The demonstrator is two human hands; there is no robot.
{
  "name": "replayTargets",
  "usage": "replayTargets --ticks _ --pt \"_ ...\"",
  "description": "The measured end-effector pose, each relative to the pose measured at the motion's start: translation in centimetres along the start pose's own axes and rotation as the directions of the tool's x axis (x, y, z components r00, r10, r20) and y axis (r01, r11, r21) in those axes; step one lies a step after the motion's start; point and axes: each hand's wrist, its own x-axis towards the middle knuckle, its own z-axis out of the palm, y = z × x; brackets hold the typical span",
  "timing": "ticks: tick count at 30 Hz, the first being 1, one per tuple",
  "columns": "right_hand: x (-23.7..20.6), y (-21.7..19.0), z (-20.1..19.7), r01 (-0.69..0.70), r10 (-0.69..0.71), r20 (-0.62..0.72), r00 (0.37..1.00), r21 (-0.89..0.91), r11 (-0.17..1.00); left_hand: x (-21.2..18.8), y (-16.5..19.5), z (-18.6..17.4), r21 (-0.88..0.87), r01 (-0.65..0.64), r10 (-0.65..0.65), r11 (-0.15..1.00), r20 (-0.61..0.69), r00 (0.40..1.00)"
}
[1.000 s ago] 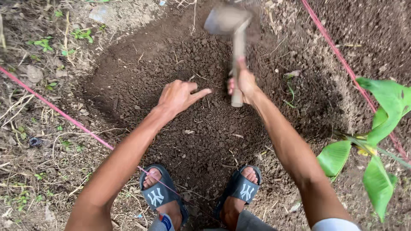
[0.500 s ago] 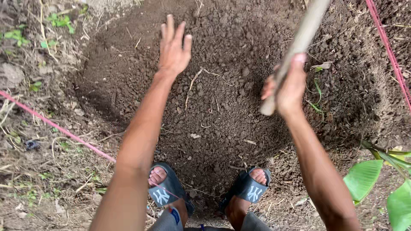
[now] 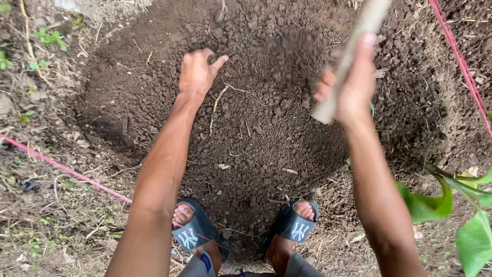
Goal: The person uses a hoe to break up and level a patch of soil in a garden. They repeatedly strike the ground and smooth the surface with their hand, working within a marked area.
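So, digging a round dirt pit (image 3: 256, 138) w/ a wooden handle (image 3: 348, 56) in one hand.

Right hand (image 3: 351, 84) is closed tight around the pale handle, upper right of the pit; tool head is out of frame, so can't tell what it is. Left hand (image 3: 197, 72) is open, fingers bent down into the loose soil at the far side. Both feet in grey slides (image 3: 294, 225) at the near edge. Pink string (image 3: 66, 169) runs on the left, green leaves (image 3: 451, 205) bottom right.
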Motion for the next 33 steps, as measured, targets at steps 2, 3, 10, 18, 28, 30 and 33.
replayTargets --ticks 2,3,10,18,28,30,33 --pt "0.7 1.4 3.1 -0.017 0.016 0.022 1.0 0.033 0.999 -2.0 0.2 -0.4 -0.006 0.074 -0.073 0.997 0.024 0.997" --pt "0.6 1.0 2.4 -0.171 0.183 0.139 0.973 -0.098 0.98 -2.3 1.2 -0.2 0.007 0.07 -0.07 0.998 0.009 0.998" --pt "-8.1 -2.1 -5.2 -0.316 0.47 -0.004 0.883 -0.745 0.588 -8.6 -0.2 -2.5 0.046 -0.5 0.482 0.865 -0.359 0.8" --pt "1.7 -0.5 6.6 0.058 -0.061 0.161 0.985 0.022 0.998 -9.5 -2.6 -3.0 -0.006 -0.065 0.065 0.998 0.048 0.997" --pt "-4.3 -4.2 0.3 -0.223 0.503 0.104 0.858 -0.806 0.548 -11.0 -2.2 -3.2 -0.257 -0.197 0.209 0.946 0.018 0.978" --pt "-5.2 -6.0 -1.7 -0.08 0.285 0.116 0.952 -0.801 0.593 -10.7 -1.6 -3.4 -0.118 -0.03 0.044 0.993 0.12 0.992" --pt "-2.5 -4.7 -1.3 0.094 -0.008 0.192 0.981 -0.44 0.893 -9.8 -0.6 -2.4 0.014 -0.048 0.046 0.999 0.093 0.995"
